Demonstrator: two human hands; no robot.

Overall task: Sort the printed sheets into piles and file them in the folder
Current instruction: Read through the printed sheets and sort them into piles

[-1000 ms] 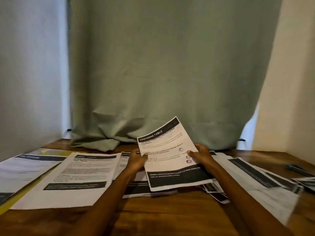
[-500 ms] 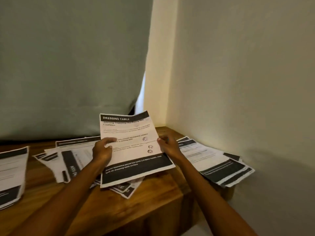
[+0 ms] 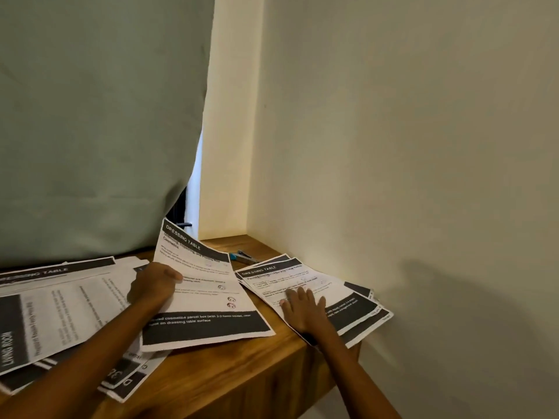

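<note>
My left hand (image 3: 155,287) holds one printed sheet (image 3: 208,300) by its left edge, thumb curled over the front and the other fingers hidden behind the paper. The sheet is headed "DRESSING TABLE" in white letters on a dark band, with a second dark band across its bottom. It is tilted, its top corner lifted toward the green curtain (image 3: 96,125), its lower edge near the front edge of the wooden table (image 3: 242,367).

My right hand (image 3: 302,313) lies flat, fingers straight and slightly spread, palm down on a fanned pile of sheets (image 3: 341,297) at the right end of the table. The top page of that pile also reads "DRESSING TABLE". The pile sits against the cream wall (image 3: 408,146), and its lower corner juts past the table's right front corner.

To the left, more sheets (image 3: 60,309) are spread loosely over one another, reaching the left edge of the view. One is turned sideways and reads "LIVING ROOM". A few pages (image 3: 127,379) at the front hang partly under my left forearm.

At the back right corner of the table, just behind the fanned pile, lies a small blue and silver object (image 3: 242,257), too small to identify for certain.
</note>
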